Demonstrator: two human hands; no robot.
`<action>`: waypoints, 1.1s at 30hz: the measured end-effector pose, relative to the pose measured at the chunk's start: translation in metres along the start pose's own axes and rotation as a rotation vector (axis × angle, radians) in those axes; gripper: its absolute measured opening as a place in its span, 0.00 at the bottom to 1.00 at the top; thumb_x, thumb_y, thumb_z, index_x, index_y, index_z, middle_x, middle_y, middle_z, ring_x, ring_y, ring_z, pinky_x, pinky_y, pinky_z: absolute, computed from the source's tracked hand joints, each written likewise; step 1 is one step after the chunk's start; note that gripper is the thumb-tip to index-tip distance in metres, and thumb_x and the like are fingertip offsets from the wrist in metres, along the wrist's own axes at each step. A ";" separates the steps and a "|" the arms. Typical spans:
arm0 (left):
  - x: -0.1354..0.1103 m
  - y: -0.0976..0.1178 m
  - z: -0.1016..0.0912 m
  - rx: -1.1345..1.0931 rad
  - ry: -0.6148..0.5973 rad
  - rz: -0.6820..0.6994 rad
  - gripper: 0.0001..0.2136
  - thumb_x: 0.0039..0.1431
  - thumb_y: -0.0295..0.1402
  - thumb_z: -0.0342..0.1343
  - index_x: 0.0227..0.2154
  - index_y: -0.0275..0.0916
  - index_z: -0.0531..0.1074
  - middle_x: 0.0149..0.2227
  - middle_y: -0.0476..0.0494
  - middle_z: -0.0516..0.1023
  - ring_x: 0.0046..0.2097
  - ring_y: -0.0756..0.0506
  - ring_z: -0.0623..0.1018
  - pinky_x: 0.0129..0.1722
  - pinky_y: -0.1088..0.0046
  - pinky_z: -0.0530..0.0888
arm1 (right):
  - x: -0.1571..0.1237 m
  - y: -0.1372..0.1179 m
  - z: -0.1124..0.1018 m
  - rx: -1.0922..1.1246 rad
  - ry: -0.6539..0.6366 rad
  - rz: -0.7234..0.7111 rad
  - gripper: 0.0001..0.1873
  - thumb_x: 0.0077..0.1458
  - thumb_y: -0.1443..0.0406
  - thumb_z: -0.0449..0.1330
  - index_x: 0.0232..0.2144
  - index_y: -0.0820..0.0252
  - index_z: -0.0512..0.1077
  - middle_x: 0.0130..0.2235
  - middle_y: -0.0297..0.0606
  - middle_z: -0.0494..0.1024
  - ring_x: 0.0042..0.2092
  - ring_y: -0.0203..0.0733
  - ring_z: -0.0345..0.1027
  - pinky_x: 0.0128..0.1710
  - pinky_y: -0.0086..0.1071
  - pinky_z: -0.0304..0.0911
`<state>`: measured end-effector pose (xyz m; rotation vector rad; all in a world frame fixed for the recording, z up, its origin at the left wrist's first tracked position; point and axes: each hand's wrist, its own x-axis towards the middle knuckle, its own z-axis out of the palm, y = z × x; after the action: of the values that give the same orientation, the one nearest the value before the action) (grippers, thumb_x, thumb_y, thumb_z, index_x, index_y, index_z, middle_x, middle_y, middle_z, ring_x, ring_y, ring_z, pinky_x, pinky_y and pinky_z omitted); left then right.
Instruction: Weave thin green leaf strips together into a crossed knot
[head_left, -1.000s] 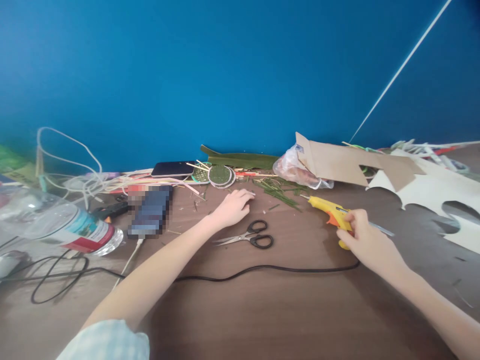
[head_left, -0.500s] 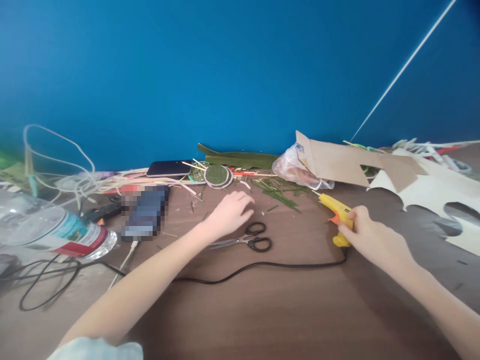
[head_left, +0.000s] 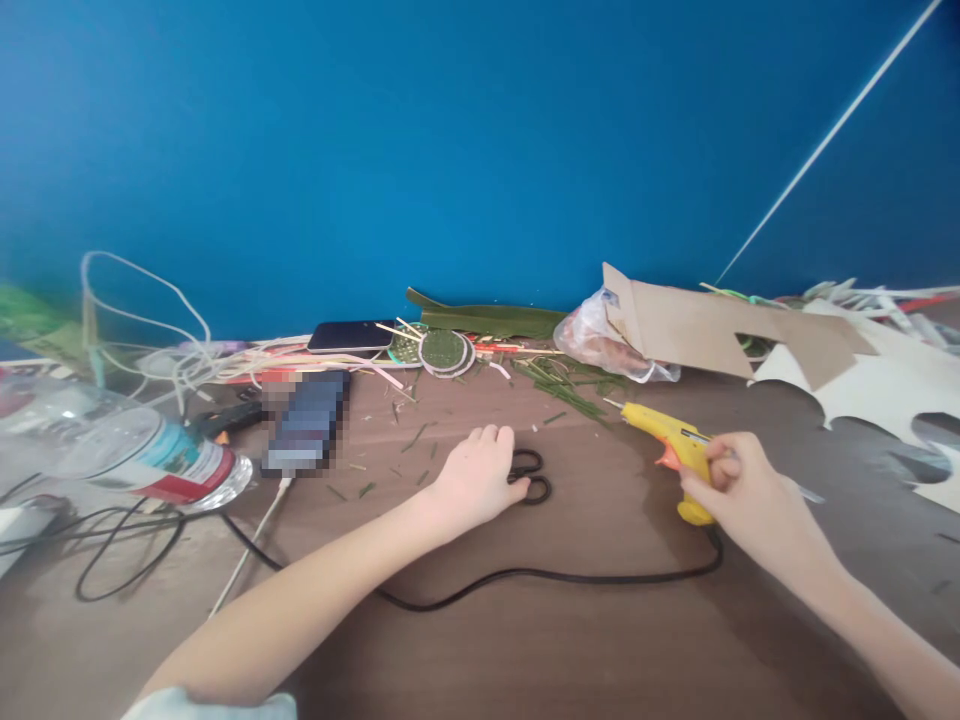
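Note:
A pair of black-handled scissors (head_left: 538, 490) lies flat on the table, its handles pointing right. My left hand (head_left: 474, 478) covers the blades, fingers curled over and thumb against the scissors near the handles. To the right, my right hand (head_left: 750, 490) is closed around the grip of a yellow glue gun (head_left: 664, 430). The glue gun's nozzle points left, toward the back of the table, and its orange trigger shows below the body. From the bottom of its grip runs a black cord (head_left: 540, 574), passing left across the table and under my left forearm.
A plastic bottle (head_left: 172, 465) lies on its side at left, beside a phone (head_left: 307, 425) on a white cable. Along the blue wall are green leaf strips (head_left: 495, 319), round woven pieces (head_left: 442, 350), a plastic bag (head_left: 600, 335), cut cardboard (head_left: 682, 325) and a white cut-out sheet (head_left: 817, 385).
My left hand has come down and nearer, onto the scissors. My right hand has shifted slightly nearer with the glue gun, whose cord has moved nearer too. The view has turned slightly left.

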<state>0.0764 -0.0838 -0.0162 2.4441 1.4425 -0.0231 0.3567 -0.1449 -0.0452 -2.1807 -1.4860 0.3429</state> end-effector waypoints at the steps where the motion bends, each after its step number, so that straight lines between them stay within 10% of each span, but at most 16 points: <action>1: 0.001 0.003 0.000 0.005 -0.012 0.003 0.13 0.52 0.35 0.55 0.38 0.34 0.64 0.40 0.37 0.70 0.44 0.38 0.72 0.43 0.62 0.69 | -0.001 -0.004 -0.002 0.019 0.013 -0.005 0.14 0.43 0.55 0.54 0.29 0.50 0.53 0.20 0.26 0.67 0.23 0.42 0.67 0.24 0.33 0.61; 9: -0.003 -0.004 -0.009 -0.039 -0.004 0.016 0.12 0.46 0.33 0.56 0.35 0.36 0.67 0.38 0.40 0.71 0.37 0.41 0.75 0.36 0.69 0.70 | 0.011 -0.053 0.006 0.165 -0.061 -0.152 0.13 0.44 0.59 0.55 0.31 0.53 0.54 0.19 0.25 0.65 0.22 0.37 0.65 0.25 0.28 0.58; 19: -0.011 -0.083 -0.104 -0.200 0.470 -0.266 0.08 0.50 0.37 0.51 0.26 0.38 0.64 0.24 0.51 0.70 0.26 0.49 0.68 0.26 0.76 0.61 | 0.013 -0.156 0.063 0.082 -0.370 -0.495 0.13 0.46 0.60 0.52 0.35 0.54 0.54 0.22 0.28 0.68 0.23 0.38 0.63 0.24 0.27 0.51; 33: 0.026 -0.138 -0.144 0.011 0.442 -0.391 0.08 0.49 0.37 0.55 0.28 0.38 0.71 0.27 0.47 0.72 0.29 0.45 0.71 0.28 0.74 0.63 | -0.001 -0.244 0.126 -0.040 -0.476 -0.720 0.17 0.51 0.62 0.50 0.43 0.60 0.56 0.34 0.43 0.76 0.33 0.49 0.73 0.28 0.34 0.60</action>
<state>-0.0491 0.0386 0.0825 2.2213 2.0905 0.4495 0.1029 -0.0426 -0.0279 -1.4888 -2.4196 0.5958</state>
